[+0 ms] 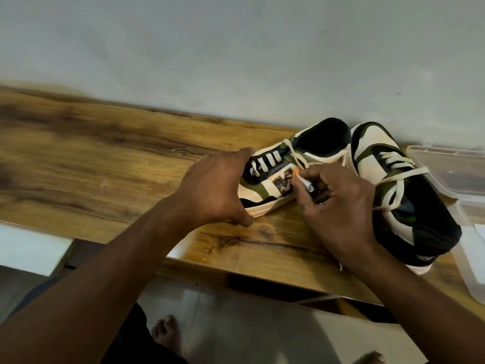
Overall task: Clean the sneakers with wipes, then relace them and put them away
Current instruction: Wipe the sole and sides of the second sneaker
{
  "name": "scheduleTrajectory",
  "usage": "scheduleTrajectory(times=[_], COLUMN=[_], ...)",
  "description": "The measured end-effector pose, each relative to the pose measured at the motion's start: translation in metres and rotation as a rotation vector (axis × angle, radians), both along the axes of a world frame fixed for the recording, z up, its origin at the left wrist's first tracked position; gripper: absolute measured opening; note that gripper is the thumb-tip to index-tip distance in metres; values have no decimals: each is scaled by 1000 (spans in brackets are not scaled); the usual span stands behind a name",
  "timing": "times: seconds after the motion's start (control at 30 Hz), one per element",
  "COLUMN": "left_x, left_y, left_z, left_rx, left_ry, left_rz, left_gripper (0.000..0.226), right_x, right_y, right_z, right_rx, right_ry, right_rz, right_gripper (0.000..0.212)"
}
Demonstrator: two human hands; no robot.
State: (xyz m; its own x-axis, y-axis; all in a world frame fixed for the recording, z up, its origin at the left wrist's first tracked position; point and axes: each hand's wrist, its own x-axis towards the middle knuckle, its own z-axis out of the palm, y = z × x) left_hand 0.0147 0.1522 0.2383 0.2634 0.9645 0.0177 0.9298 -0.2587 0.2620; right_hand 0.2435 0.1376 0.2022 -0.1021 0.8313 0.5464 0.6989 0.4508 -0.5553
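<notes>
The right hand (338,206) pinches a cream lace tip (384,183) beside the near sneaker's (278,177) side panel. The left hand (217,187) curls over that sneaker's toe, thumb on the wooden table (105,158). The second sneaker (409,206) lies just right, touching it. A clear plastic box (451,169) sits farther right.
</notes>
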Motion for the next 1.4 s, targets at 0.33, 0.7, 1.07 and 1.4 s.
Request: scheduleTrajectory(times=[0.33,0.7,1.07,1.4], left_x=[-2,-4,-1,3], left_y=[0,5,9,7], left_z=[-1,-5,-9,-7], left_rx=[43,6,-3,13], left_ry=[-209,-282,-280,-283], left_rz=[5,28,57,93], left_gripper=[107,100,109,105], right_x=[-21,-23,3,-16], right_y=[-8,-11,11,-3], right_z=[-3,-5,6,0], right_rx=[-8,-48,-49,-57], right_ry=[-90,-38,-7,-79], right_rz=[124,65,-106,30], right_gripper=[26,25,21,23])
